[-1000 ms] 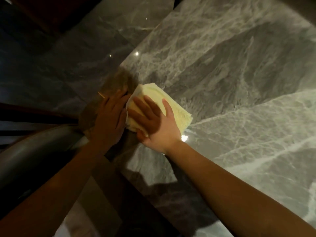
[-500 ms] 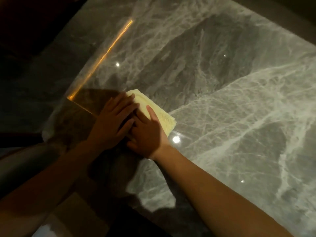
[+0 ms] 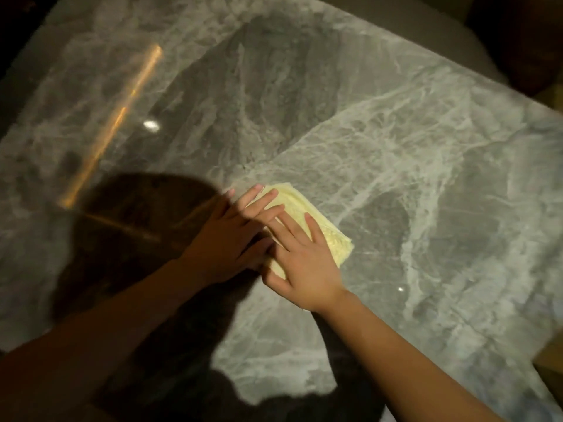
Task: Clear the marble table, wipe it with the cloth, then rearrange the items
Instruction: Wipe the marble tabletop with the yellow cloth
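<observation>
Cloth [image 3: 333,240], folded and pale yellow, lies flat on the marble bench [image 3: 396,132], well clear of its far edge. Left hand [image 3: 227,239] and right hand [image 3: 301,264] press on it, fingers straight and slightly spread. A dark shadow [image 3: 137,233] covers the bench's left side, below an orange reflection [image 3: 122,117].

Folded pale-yellow cloth [image 3: 333,236] lies flat on the grey veined marble table [image 3: 396,147], on its near half. Left hand [image 3: 225,239]: fingers flat over cloth's left edge, palm on the table left of cloth. Right hand [image 3: 301,266]: flat on cloth's near part, just right of left hand, touching it. Cloth's right corner and far edge uncovered. Both forearms run from cloth toward table's near edge
</observation>
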A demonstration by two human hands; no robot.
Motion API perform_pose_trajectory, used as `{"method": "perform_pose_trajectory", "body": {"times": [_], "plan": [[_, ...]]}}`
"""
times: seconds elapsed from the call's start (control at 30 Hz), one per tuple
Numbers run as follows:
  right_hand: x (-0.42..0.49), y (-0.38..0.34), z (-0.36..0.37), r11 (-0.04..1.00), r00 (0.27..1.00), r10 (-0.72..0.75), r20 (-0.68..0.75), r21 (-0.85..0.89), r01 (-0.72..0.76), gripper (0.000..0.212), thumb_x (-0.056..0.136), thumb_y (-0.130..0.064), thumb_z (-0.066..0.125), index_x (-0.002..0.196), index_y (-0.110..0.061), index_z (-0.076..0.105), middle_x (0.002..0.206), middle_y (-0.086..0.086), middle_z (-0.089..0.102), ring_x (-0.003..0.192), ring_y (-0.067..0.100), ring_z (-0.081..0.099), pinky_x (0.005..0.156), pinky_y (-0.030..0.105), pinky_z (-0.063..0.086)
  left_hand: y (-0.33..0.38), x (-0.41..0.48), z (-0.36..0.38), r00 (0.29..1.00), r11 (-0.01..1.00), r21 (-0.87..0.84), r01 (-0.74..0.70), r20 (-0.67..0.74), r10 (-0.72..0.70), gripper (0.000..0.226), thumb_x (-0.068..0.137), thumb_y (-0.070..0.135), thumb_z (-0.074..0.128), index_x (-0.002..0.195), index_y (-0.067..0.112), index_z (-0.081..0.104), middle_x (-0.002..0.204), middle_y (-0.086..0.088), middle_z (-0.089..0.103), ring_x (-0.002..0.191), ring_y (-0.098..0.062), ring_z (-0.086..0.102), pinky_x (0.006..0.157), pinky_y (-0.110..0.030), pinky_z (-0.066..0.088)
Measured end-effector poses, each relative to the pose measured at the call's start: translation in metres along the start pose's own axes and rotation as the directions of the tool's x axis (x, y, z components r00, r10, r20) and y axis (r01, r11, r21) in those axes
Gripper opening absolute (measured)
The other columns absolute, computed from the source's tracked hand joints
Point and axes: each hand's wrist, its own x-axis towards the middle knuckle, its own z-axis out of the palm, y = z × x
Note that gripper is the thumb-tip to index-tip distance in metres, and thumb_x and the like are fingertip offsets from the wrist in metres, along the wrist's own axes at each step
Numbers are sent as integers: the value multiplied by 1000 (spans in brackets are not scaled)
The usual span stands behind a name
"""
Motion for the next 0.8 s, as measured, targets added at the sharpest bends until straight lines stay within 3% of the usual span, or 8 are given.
{"method": "perform_pose_trajectory", "body": {"times": [0.13, 0.2, 0.3, 0.47, 0.53, 0.6, 0.7, 0.8], "plan": [[-46, 48, -10, 996, 997, 82, 0, -42, -82, 55, 92, -49, 46, 143, -30, 40, 158, 0, 28, 149, 18, 16, 119, 47, 13, 32, 42, 31, 995, 983, 173, -54, 92, 38, 59, 93, 47, 27, 148, 30, 16, 157, 9, 15, 146, -14, 10, 117, -43, -6], [-67, 70, -16, 991, 993, 117, -24, -67, -119, 61, 92, -51, 45, 148, -30, 34, 158, -2, 25, 149, 16, 14, 118, 47, 15, 49, 60, 37, 991, 976, 198, -95, 116, 73, 60, 93, 52, 21, 147, 28, 24, 156, 7, 23, 144, -15, 18, 115, -46, 0], [-94, 100, -20, 983, 986, 160, -54, -78, -164, 67, 91, -53, 44, 150, -25, 30, 158, -3, 24, 149, 15, 14, 118, 50, 15, 73, 82, 37, 980, 965, 187, -184, 104, 167, 65, 88, 55, 34, 145, 23, 33, 154, 3, 31, 143, -21, 27, 111, -52, 11], [-127, 144, -31, 983, 990, 141, -13, -114, -142, 78, 89, -63, 41, 152, -23, 19, 160, -3, 16, 150, 17, 9, 118, 56, 8, 109, 112, 48, 969, 967, 159, -201, 175, 173, 72, 86, 62, 34, 143, 18, 36, 154, 0, 32, 144, -21, 25, 111, -54, 17], [-140, 153, -41, 967, 970, 240, -34, -78, -242, 82, 87, -69, 39, 153, -23, 19, 161, -2, 14, 150, 19, 7, 119, 54, 4, 117, 123, 45, 971, 977, 105, -187, 168, 168, 77, 85, 66, 31, 140, 14, 40, 150, -6, 38, 139, -25, 33, 109, -51, 24], [-154, 156, -52, 896, 884, 443, -150, 53, -440, 74, 90, -65, 34, 150, -23, 25, 156, -2, 28, 147, 18, 17, 119, 48, 7, 124, 135, 37, 985, 992, 12, -128, 117, 126, 76, 82, 62, 38, 135, 8, 44, 141, -13, 47, 123, -31, 50, 100, -46, 40], [-170, 155, -59, 681, 622, 733, -275, 296, -670, 56, 93, -53, 38, 141, -25, 40, 122, -8, 55, 120, 15, 43, 102, 32, 25, 132, 149, 27, 999, 1000, 16, 8, 49, -9, 65, 79, 44, 60, 134, 13, 45, 123, -13, 57, 101, -32, 59, 84, -41, 47], [-176, 156, -50, 587, 549, 807, -218, 395, -707, 32, 89, -46, 52, 116, -31, 59, 100, -16, 57, 102, 12, 50, 89, 29, 31, 131, 157, 22, 999, 999, -4, 35, 39, -34, 53, 77, 30, 69, 126, 18, 53, 105, -9, 64, 93, -31, 61, 78, -38, 46]]}}
